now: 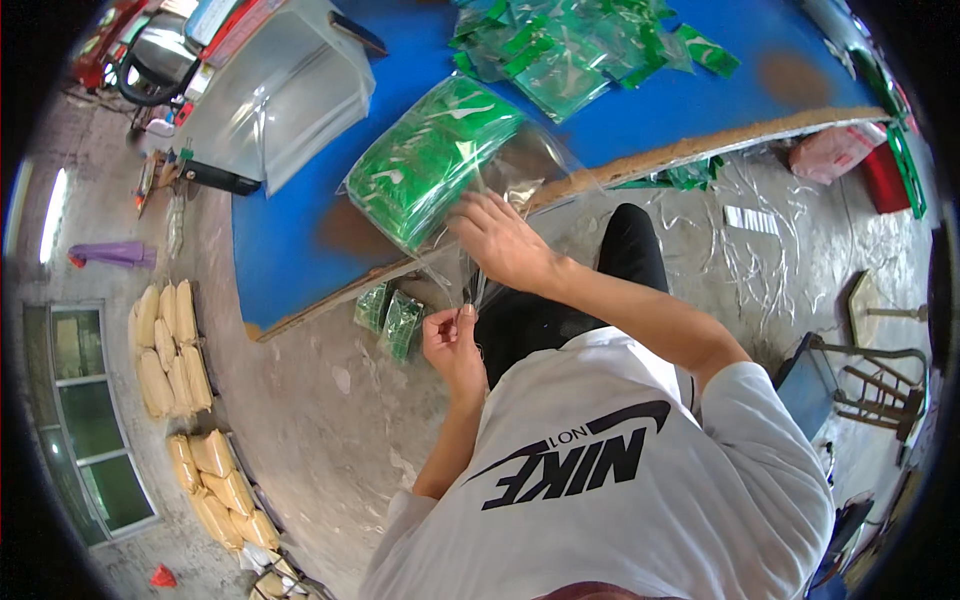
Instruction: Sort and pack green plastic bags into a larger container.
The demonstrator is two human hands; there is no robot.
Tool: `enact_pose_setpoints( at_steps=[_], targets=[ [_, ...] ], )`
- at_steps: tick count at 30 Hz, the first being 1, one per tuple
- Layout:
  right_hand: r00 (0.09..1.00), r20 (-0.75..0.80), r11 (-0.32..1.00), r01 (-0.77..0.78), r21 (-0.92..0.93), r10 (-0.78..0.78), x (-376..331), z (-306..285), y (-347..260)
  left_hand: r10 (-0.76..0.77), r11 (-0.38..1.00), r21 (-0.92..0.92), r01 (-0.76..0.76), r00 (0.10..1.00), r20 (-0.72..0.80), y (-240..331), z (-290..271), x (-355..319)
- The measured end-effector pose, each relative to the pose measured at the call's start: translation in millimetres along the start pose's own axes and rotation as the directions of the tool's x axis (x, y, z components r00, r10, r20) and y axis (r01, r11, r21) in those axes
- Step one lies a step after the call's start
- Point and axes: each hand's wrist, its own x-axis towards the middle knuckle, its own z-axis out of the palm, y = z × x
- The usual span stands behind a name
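Observation:
A clear plastic bag [538, 150] filled with a block of green packets [430, 150] lies at the near edge of the blue table [290, 240]. Its loose end hangs over the edge toward me. My right hand [497, 238] rests on this loose end, its fingers curled on the plastic beside the green block. Below the edge, my left hand [455, 335] is closed, thumb against fingers, pinching the gathered plastic of the same bag. Further back on the table spreads a pile of flat green-and-clear packets [570, 50].
A large clear plastic bin [290, 95] stands at the table's left. On the floor lie green packets [400, 325], white strips [755, 250] and stacked tan sacks [165, 350]. A chair [860, 385] stands at the right, below a red bin [890, 175].

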Motion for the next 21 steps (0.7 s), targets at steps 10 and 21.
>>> enact_pose_setpoints(
  at_steps=[10,21],
  targets=[
    [0.817,0.521,0.826,-0.104,0.554,-0.247,-6.4,-34.8,-22.8,-0.022,1.000,-0.006,0.022,0.999,0.031,9.4,-28.4,-9.7],
    [0.859,0.479,0.898,-0.052,0.437,-0.183,-20.1,-51.0,-41.2,0.141,0.703,0.653,-0.282,0.955,0.261,100.8,50.6,185.8]
  ],
)
